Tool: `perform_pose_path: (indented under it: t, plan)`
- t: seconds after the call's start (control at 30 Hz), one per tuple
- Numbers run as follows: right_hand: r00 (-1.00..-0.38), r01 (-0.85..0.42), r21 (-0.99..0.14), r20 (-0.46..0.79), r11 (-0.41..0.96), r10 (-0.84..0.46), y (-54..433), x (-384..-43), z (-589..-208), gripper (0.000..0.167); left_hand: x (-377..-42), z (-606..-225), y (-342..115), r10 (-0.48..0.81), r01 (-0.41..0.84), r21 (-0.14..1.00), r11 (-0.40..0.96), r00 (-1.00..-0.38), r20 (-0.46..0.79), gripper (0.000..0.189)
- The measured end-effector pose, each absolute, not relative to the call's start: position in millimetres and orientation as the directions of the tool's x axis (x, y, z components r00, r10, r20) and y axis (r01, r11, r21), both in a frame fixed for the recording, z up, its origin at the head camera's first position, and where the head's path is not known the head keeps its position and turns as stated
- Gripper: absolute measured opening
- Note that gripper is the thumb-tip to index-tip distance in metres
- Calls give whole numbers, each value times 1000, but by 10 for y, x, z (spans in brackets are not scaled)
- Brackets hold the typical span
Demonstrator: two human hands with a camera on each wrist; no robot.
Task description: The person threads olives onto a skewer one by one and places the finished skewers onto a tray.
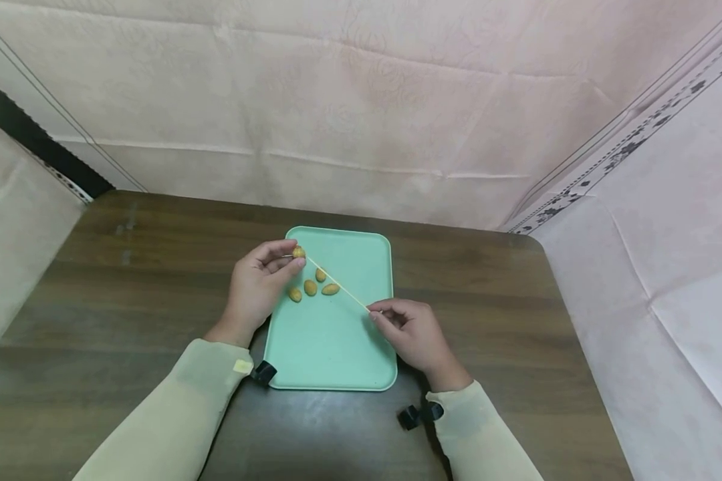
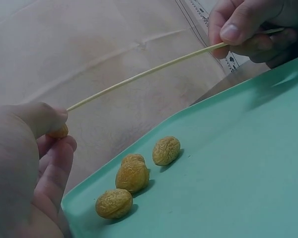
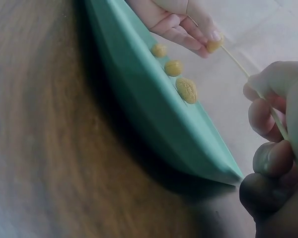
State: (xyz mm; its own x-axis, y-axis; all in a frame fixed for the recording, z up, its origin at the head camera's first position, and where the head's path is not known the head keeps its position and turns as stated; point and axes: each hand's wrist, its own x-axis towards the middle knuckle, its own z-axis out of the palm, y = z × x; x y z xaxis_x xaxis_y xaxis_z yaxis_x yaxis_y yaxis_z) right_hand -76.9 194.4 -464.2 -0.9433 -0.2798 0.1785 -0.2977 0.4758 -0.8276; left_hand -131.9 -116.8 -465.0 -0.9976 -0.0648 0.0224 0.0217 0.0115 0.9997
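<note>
My left hand [image 1: 257, 284] pinches a small wrinkled yellow-brown fruit [image 1: 299, 252] between thumb and fingers, above the far left side of a mint-green tray [image 1: 337, 354]. A thin bamboo skewer [image 1: 339, 286] runs from that fruit down to my right hand [image 1: 410, 331], which grips its other end over the tray's right edge. In the right wrist view, a short piece of the skewer [image 3: 192, 21] shows beyond the fruit, on the left hand's side. Several similar fruits lie loose on the tray below, among them a wrinkled one [image 2: 166, 150] standing apart in the left wrist view.
The tray lies on a dark brown wooden table [image 1: 156, 294]. Pale cloth sheets [image 1: 361, 113] hang behind the table and at both sides. Black wrist cameras are strapped at both sleeves, the right one [image 1: 418, 415] over the table near the tray's front corner.
</note>
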Motion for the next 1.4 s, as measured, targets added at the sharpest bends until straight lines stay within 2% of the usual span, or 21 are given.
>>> perform_pose_path:
  t: [0.47, 0.77, 1.13, 1.4]
  plan:
    - [-941, -299, -819, 168, 489, -293, 1933, -765, -4634, 14, -1338, -4676, -1157, -124, 23, 999, 26, -992, 26, 41]
    - [-941, -298, -816, 164, 494, -297, 1927, -764, -4611, 15, -1336, -4684, -1143, -134, 95, 995, -15, -987, 92, 36]
    - [-934, -322, -812, 191, 487, -301, 1915, -757, -4633, 14, -1327, -4684, -1128, -186, 136, 991, 3, -973, 135, 31]
    - [-935, -321, -809, 186, 493, -303, 1912, -755, -4623, 14, -1339, -4720, -1126, -177, 194, 981, -3, -966, 190, 29]
